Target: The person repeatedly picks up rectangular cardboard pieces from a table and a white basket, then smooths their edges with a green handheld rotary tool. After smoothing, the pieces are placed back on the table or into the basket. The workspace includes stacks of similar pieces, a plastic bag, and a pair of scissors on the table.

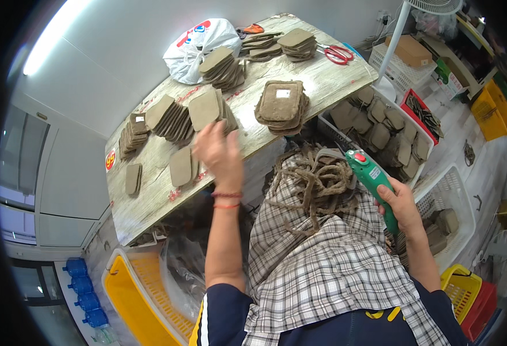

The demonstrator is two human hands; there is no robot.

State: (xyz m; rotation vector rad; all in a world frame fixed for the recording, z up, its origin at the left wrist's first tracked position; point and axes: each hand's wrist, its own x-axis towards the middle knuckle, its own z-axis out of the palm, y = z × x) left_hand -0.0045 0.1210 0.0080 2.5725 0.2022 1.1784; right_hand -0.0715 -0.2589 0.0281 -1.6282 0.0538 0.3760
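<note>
My right hand is wrapped round the body of a green handheld electric cutter with a red button, its head over my lap. Blurred by motion, my left hand is over the table beside a stack of brown, rounded-square fabric pads; its fingers are too smeared to read. A smaller pile of pads lies just left of that hand. Brown fuzzy trimmed strips lie tangled on my checked apron. To the right on the table is a thick stack of fuzzy-edged pads with a white label.
The pale wooden table carries several more pad stacks, a white plastic bag and red-handled scissors. A white crate of pads stands on the right. A yellow basket is at lower left, a white fan upper right.
</note>
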